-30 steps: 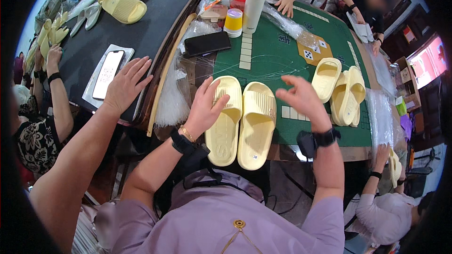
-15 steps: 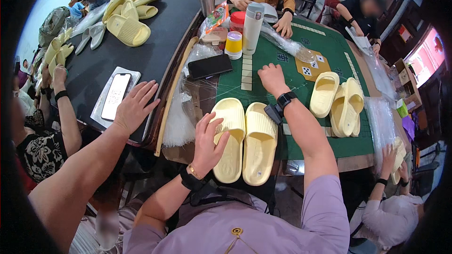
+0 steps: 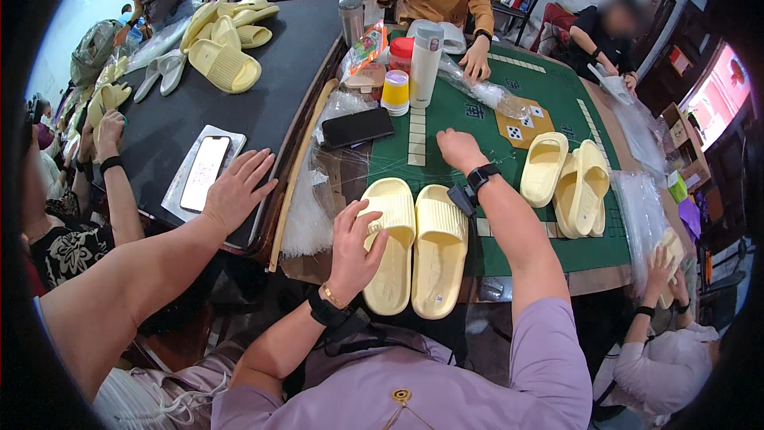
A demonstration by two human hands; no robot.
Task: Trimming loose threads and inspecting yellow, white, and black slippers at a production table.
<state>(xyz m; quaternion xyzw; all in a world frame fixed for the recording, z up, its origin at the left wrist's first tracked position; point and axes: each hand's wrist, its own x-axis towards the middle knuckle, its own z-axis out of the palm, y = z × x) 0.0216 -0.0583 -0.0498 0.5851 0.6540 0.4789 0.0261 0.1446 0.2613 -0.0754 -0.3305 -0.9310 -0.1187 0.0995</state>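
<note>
We see square green felt game table (image 3: 509, 87), pale yellow foam slide sandals (image 3: 414, 247) paired at near edge. Our left hand (image 3: 354, 247) rests flat on left sandal, fingers spread, not clasping. Our right hand (image 3: 458, 150) open, empty, over felt. Beyond: white flask (image 3: 424, 64), yellow-lidded jar (image 3: 395, 92), contents unseen.

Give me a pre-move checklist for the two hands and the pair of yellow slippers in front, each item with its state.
1. Left hand resting on the left slipper: ok.
2. Right hand free of load: ok, it reaches forward over the green mat, holding nothing visible.
3. Right slipper lying flat beside its mate, soles down: ok.
4. Pair fully on the table: not ok, the heels overhang the near edge.
5. Path ahead of the right hand: not ok, a black phone and a yellow-lidded jar lie close.
6. Neighbour's hand apart from the pair: ok.
</note>
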